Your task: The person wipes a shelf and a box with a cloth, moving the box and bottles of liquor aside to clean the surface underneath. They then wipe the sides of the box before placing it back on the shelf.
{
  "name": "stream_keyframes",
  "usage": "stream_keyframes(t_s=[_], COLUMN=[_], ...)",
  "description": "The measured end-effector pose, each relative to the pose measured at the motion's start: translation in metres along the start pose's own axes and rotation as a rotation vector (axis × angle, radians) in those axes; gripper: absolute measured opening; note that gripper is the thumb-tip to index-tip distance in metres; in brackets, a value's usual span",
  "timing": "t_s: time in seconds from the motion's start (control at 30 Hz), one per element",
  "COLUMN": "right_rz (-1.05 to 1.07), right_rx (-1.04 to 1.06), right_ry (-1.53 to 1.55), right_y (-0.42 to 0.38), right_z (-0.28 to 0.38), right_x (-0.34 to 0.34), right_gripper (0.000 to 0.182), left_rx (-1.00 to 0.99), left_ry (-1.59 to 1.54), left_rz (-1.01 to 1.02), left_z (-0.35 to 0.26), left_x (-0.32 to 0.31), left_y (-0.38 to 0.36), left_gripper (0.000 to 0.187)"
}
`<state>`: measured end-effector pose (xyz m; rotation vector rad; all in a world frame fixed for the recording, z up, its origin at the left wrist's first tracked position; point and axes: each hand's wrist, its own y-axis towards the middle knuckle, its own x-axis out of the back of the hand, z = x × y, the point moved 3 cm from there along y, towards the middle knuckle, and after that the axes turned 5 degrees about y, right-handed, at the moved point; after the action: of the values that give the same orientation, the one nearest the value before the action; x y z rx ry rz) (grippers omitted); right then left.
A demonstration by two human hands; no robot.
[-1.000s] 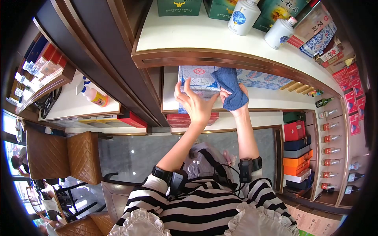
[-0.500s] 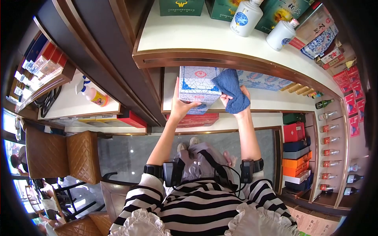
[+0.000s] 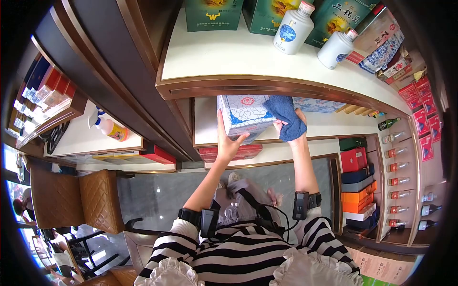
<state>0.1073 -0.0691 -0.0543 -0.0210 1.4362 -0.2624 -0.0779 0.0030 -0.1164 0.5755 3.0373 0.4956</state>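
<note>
Currently the left hand [image 3: 228, 143] is gripping the crackle-pattern gift box [image 3: 242, 114] from below and along its near-left side, fingers spread and wrapped on the lower edge, thumb running up the left face. The box is sitting tilted at the front lip of the middle shelf [image 3: 205, 128], partly pulled out past the edge, just under the wooden top shelf [image 3: 229, 52]. The right hand [image 3: 292, 125] is closed round a blue cloth [image 3: 287, 114], bunched in the fingers, and is pressing it against the right side of the box. Judging by the look, the box is rigid printed cardboard, probably with a bottle inside, so likely weighty and fragile; the glossy faces are looking slippery, so the best hold is under the bottom edge and at the corners, not on the flat faces. The cloth is soft and limp, folding over the knuckles. More boxes of the same pattern [image 3: 317, 104] are lying to the right of the held box on the same shelf. Above the box, on the top shelf, two white ceramic bottles [image 3: 292, 27] and green boxes [image 3: 214, 8] are standing. Well left of the box, a spray bottle [image 3: 109, 127] is lying on a lower counter. Right of and below the box, stacked coloured boxes [image 3: 358, 176] and small bottles [image 3: 398, 167] are filling the side shelves.
</note>
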Motion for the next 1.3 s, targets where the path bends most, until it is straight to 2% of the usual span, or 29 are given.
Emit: stream_keyframes(t_s=[0.1, 0.17, 0.2, 0.27, 0.3, 0.37, 0.4, 0.43, 0.5, 0.57, 0.63, 0.67, 0.7, 0.77, 0.8, 0.87, 0.9, 0.97, 1.0, 1.07, 1.1, 1.17, 1.2, 1.23, 1.3], right_rz=[-0.005, -0.009, -0.007, 0.083, 0.082, -0.31, -0.282, -0.283, -0.188, -0.111, 0.001, 0.02, 0.021, -0.024, -0.02, 0.176, 0.178, 0.085, 0.084, 0.21, 0.21, 0.353, 0.265, 0.395, 0.516], right_rx=[-0.029, 0.069, 0.074, 0.205, 0.205, 0.474, 0.585, 0.583, 0.752, 0.791, 0.813, 0.906, 0.905, 0.735, 0.731, 0.903, 0.896, 0.519, 0.514, 0.451, 0.45, 0.324, 0.158, 0.172, -0.126], right_ry=[-0.008, -0.034, -0.034, -0.327, -0.327, -0.818, -1.015, -1.251, -1.691, -1.749, -2.005, -1.977, -1.977, -2.143, -2.144, -2.549, -2.548, -2.43, -2.429, -2.229, -2.232, -2.146, -2.109, -2.04, -1.912], right_y=[-0.004, -0.005, -0.008, -0.013, -0.015, -0.023, -0.018, -0.014, 0.002, 0.021, 0.035, 0.039, 0.038, 0.031, 0.027, 0.018, 0.018, 0.025, 0.02, 0.006, 0.001, -0.012, -0.022, -0.028, -0.046], right_z=[0.0, 0.003, 0.006, 0.013, 0.01, 0.011, 0.006, 0.006, 0.004, 0.01, 0.003, 0.002, -0.001, -0.01, -0.014, -0.025, -0.024, -0.016, -0.017, -0.019, -0.019, -0.024, -0.029, -0.03, -0.032], right_x=[-0.007, -0.009, -0.012, -0.023, -0.033, -0.055, -0.07, -0.075, -0.075, -0.065, -0.065, -0.059, -0.063, -0.076, -0.082, -0.092, -0.091, -0.083, -0.086, -0.095, -0.098, -0.101, -0.107, -0.104, -0.09], right_gripper=[0.03, 0.031, 0.031, 0.03, 0.03, 0.029, 0.028, 0.023, 0.019, 0.02, 0.024, 0.026, 0.026, 0.028, 0.028, 0.029, 0.029, 0.028, 0.028, 0.026, 0.026, 0.029, 0.029, 0.029, 0.031], left_rx=[0.0, -0.021, -0.018, -0.013, -0.006, 0.0, 0.003, 0.006, 0.001, -0.004, -0.043, -0.087, -0.086, -0.075, -0.072, -0.091, -0.085, -0.121, -0.118, -0.128, -0.128, -0.129, -0.13, -0.09, -0.055], left_ry=[0.007, 0.242, 0.368, 0.326, 0.285, 0.314, 0.263, 0.21, 0.138, 0.065, 0.091, 0.082, 0.083, 0.218, 0.217, 0.244, 0.244, 0.313, 0.313, 0.252, 0.249, 0.299, 0.296, 0.335, 0.374], left_rz=[0.018, 0.068, 0.104, 0.182, 0.255, 0.333, 0.417, 0.5, 0.534, 0.566, 0.553, 0.535, 0.534, 0.528, 0.524, 0.503, 0.501, 0.471, 0.472, 0.407, 0.405, 0.386, 0.386, 0.418, 0.453], left_z=[-0.001, -0.007, -0.023, -0.04, -0.041, -0.038, -0.043, -0.046, -0.047, -0.045, -0.044, -0.045, -0.046, -0.048, -0.048, -0.049, -0.048, -0.047, -0.046, -0.047, -0.048, -0.05, -0.052, -0.053, -0.056], left_x=[0.007, 0.018, 0.024, 0.036, 0.04, 0.046, 0.046, 0.044, 0.039, 0.036, 0.038, 0.036, 0.037, 0.041, 0.042, 0.041, 0.041, 0.042, 0.041, 0.04, 0.04, 0.041, 0.041, 0.042, 0.044], left_y=[0.003, 0.008, 0.012, 0.026, 0.034, 0.048, 0.054, 0.058, 0.065, 0.067, 0.068, 0.068, 0.068, 0.065, 0.065, 0.063, 0.062, 0.063, 0.062, 0.062, 0.062, 0.06, 0.06, 0.06, 0.061], left_gripper=[0.102, 0.105, 0.113, 0.117, 0.121, 0.126, 0.126, 0.127, 0.127, 0.128, 0.129, 0.125, 0.125, 0.116, 0.116, 0.11, 0.11, 0.109, 0.109, 0.105, 0.105, 0.104, 0.104, 0.109, 0.115])
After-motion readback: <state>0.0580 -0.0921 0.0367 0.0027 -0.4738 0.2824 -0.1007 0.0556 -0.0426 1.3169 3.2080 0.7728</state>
